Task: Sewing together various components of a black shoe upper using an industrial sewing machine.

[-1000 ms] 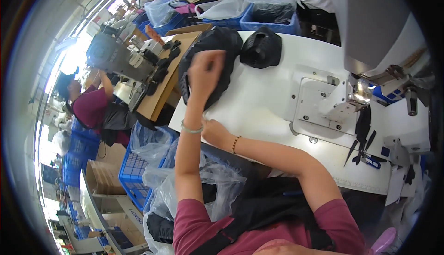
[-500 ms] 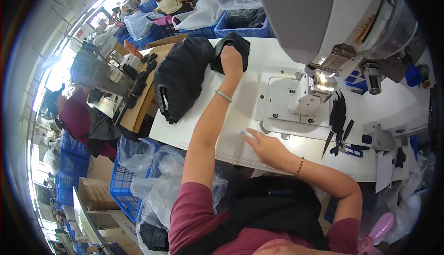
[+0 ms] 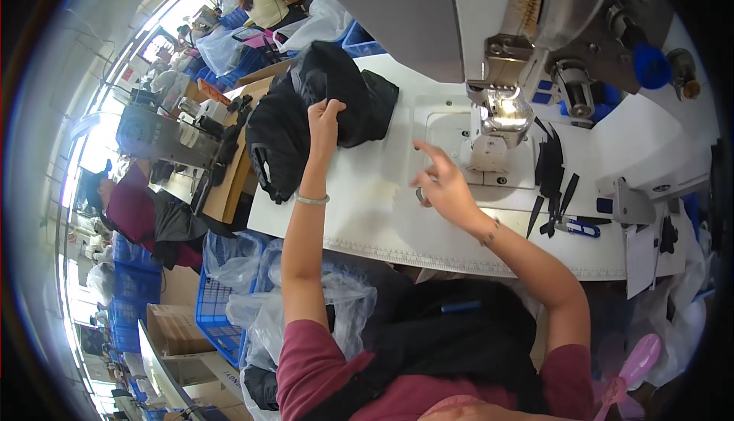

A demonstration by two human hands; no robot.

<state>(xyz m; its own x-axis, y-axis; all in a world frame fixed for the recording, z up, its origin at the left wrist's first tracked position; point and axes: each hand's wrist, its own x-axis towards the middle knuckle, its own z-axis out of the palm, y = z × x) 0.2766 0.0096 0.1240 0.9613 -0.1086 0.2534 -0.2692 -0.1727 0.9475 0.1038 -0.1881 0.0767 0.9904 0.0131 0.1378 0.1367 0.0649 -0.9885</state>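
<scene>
My left hand (image 3: 324,119) is closed on the edge of a black fabric piece (image 3: 336,77), perhaps a bag part, at the table's far left. The piece is lifted and leans over another black fabric bundle (image 3: 277,131). A further dark piece (image 3: 380,104) lies flat just right of it, partly covered. My right hand (image 3: 443,184) hovers above the white table (image 3: 352,207), fingers apart and holding nothing. It is close to the left side of the sewing machine's plate (image 3: 443,134), below the machine head (image 3: 501,108).
Black strips (image 3: 549,169) and a blue-handled thread snipper (image 3: 581,228) lie right of the machine. Blue crates with clear plastic bags (image 3: 222,299) stand below the table's left edge. A co-worker in maroon (image 3: 134,207) sits at another machine on the left; another person (image 3: 267,1) sits farther back.
My left hand has moved left and nearer, raising a black piece over the bundle. My right hand has risen from the table's front and spread its fingers. The view has shifted slightly.
</scene>
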